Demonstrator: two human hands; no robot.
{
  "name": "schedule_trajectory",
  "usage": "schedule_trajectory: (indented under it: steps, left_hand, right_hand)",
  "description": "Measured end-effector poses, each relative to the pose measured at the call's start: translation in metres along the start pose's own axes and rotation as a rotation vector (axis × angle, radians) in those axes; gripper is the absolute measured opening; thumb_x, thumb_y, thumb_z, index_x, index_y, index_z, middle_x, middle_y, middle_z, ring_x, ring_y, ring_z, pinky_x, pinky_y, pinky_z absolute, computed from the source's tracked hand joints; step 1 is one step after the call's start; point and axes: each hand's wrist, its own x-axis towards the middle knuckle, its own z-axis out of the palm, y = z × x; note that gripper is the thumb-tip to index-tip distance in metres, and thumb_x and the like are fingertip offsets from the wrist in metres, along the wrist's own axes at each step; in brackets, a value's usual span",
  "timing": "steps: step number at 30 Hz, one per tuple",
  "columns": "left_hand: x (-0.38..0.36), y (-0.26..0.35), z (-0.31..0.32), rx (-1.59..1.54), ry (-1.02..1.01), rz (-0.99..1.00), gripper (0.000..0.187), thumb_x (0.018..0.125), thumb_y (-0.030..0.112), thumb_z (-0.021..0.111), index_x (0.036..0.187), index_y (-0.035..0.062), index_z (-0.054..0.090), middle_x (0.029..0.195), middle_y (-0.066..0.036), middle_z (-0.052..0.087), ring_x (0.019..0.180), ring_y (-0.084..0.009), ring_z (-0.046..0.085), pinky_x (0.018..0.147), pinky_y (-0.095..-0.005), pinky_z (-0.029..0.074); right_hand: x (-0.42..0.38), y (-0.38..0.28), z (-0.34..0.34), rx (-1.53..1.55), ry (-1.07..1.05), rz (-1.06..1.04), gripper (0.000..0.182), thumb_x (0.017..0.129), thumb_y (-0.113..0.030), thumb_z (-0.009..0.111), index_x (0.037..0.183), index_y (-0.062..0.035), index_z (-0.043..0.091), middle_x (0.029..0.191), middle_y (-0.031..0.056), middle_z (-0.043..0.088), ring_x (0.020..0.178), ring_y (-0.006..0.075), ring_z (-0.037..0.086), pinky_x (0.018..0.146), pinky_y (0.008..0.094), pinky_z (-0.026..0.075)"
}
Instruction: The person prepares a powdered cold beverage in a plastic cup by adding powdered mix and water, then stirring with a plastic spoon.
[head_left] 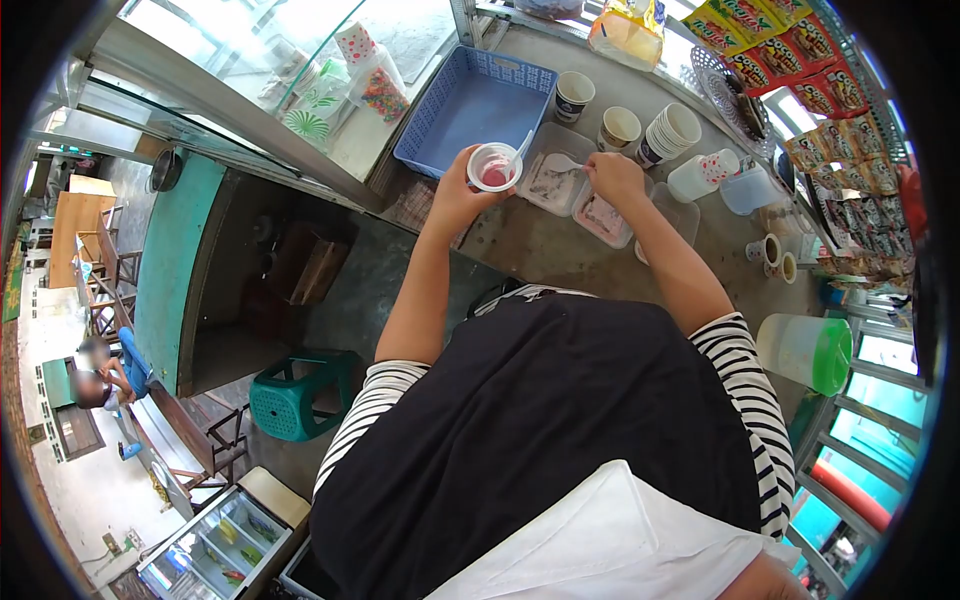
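My left hand (458, 205) is wrapped round a small white plastic cup (480, 157) with something pink inside. A pale spoon (522, 145) leans out of this cup. To its right, my right hand (617, 178) is closed on the handle of a white spoon (562, 163). The spoon's bowl is over a clear plastic container (540, 205) with whitish contents. Just below my right hand lies a second clear container (612, 238) holding pinkish-white contents. Part of a third container (682, 215) shows beyond my right wrist.
A blue plastic basket (475, 110) stands beyond my left hand. Paper cups (573, 95), a cup stack (668, 135) and a polka-dot cup (718, 167) line the counter's far side. Sachets (780, 60) hang at right, above a green-lidded tub (800, 352). A green stool (300, 398) is at lower left.
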Motion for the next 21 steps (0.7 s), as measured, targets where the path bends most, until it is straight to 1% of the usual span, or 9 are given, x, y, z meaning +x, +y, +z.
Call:
schedule_trajectory:
  steps: [3, 5, 6, 8, 12, 14, 15, 17, 21]
  left_hand:
    - [0.003, 0.002, 0.001, -0.002, -0.004, -0.003, 0.081, 0.067, 0.02, 0.092, 0.136, 0.0023, 0.051, 0.122, -0.01, 0.065, 0.112, -0.0189, 0.063, 0.096, -0.0333, 0.051]
    - [0.004, 0.002, 0.001, -0.003, -0.003, -0.013, 0.081, 0.068, 0.02, 0.092, 0.136, 0.0021, 0.051, 0.122, -0.01, 0.065, 0.113, -0.0189, 0.063, 0.096, -0.0329, 0.051]
    - [0.004, 0.002, 0.002, -0.013, -0.011, -0.027, 0.082, 0.068, 0.021, 0.092, 0.136, 0.0017, 0.05, 0.122, -0.01, 0.065, 0.112, -0.0189, 0.063, 0.096, -0.0328, 0.051]
    - [0.005, 0.001, 0.002, -0.025, -0.017, -0.04, 0.082, 0.068, 0.021, 0.092, 0.136, 0.0013, 0.05, 0.122, -0.01, 0.065, 0.112, -0.0189, 0.063, 0.096, -0.0327, 0.051]
    - [0.006, -0.002, 0.005, -0.051, 0.008, -0.012, 0.082, 0.069, 0.022, 0.092, 0.136, 0.0005, 0.05, 0.123, -0.01, 0.065, 0.113, -0.0188, 0.063, 0.096, -0.0324, 0.05]
    - [0.006, -0.002, 0.005, -0.046, 0.016, -0.005, 0.082, 0.07, 0.022, 0.092, 0.136, 0.0003, 0.049, 0.123, -0.01, 0.065, 0.113, -0.0188, 0.062, 0.096, -0.0323, 0.05]
    - [0.006, -0.003, 0.005, -0.04, 0.017, -0.01, 0.081, 0.07, 0.021, 0.092, 0.136, 0.0004, 0.049, 0.123, -0.01, 0.064, 0.114, -0.0187, 0.062, 0.096, -0.0323, 0.05]
    - [0.007, -0.004, 0.006, -0.034, 0.015, -0.012, 0.08, 0.07, 0.021, 0.092, 0.136, 0.0006, 0.05, 0.123, -0.01, 0.064, 0.114, -0.0187, 0.062, 0.096, -0.0323, 0.05]
    - [0.007, -0.003, 0.006, -0.041, 0.017, -0.031, 0.08, 0.071, 0.02, 0.091, 0.137, 0.0017, 0.049, 0.123, -0.01, 0.064, 0.114, -0.019, 0.062, 0.097, -0.033, 0.05]
  right_hand:
    - [0.0, -0.015, 0.001, -0.024, 0.006, -0.047, 0.02, 0.091, -0.032, 0.065, 0.095, -0.0142, 0.075, 0.097, 0.01, 0.074, 0.093, 0.0309, 0.071, 0.077, 0.0447, 0.055]
    - [0.0, -0.021, 0.005, -0.024, 0.009, -0.132, 0.02, 0.09, -0.031, 0.066, 0.094, -0.0139, 0.075, 0.095, 0.01, 0.074, 0.091, 0.031, 0.071, 0.076, 0.0447, 0.055]
    - [-0.001, -0.024, 0.005, -0.024, 0.009, -0.133, 0.02, 0.09, -0.031, 0.066, 0.094, -0.0139, 0.075, 0.095, 0.01, 0.074, 0.091, 0.031, 0.071, 0.076, 0.0447, 0.055]
    - [-0.004, -0.027, 0.004, -0.012, 0.024, -0.191, 0.019, 0.089, -0.029, 0.067, 0.09, -0.0127, 0.076, 0.09, 0.0119, 0.073, 0.09, 0.0324, 0.071, 0.074, 0.0462, 0.055]
    - [-0.015, -0.03, 0.0, -0.038, -0.021, -0.247, 0.018, 0.089, -0.028, 0.067, 0.094, -0.0136, 0.076, 0.088, 0.0108, 0.073, 0.086, 0.0308, 0.07, 0.074, 0.044, 0.055]
    - [-0.02, -0.032, -0.004, 0.07, -0.066, -0.225, 0.019, 0.088, -0.029, 0.067, 0.092, -0.0132, 0.076, 0.089, 0.012, 0.073, 0.088, 0.0328, 0.071, 0.074, 0.0466, 0.055]
    - [-0.021, -0.032, -0.004, 0.07, -0.065, -0.226, 0.019, 0.088, -0.029, 0.067, 0.092, -0.0132, 0.076, 0.089, 0.012, 0.073, 0.088, 0.0328, 0.071, 0.074, 0.0466, 0.055]
    - [-0.022, -0.029, -0.004, 0.165, -0.135, -0.119, 0.019, 0.088, -0.03, 0.068, 0.094, -0.014, 0.076, 0.091, 0.0115, 0.074, 0.089, 0.0323, 0.071, 0.075, 0.0457, 0.055]
    - [-0.021, -0.015, -0.007, 0.22, -0.146, -0.065, 0.02, 0.087, -0.032, 0.069, 0.095, -0.0151, 0.077, 0.093, 0.0111, 0.074, 0.09, 0.0318, 0.071, 0.076, 0.0448, 0.055]
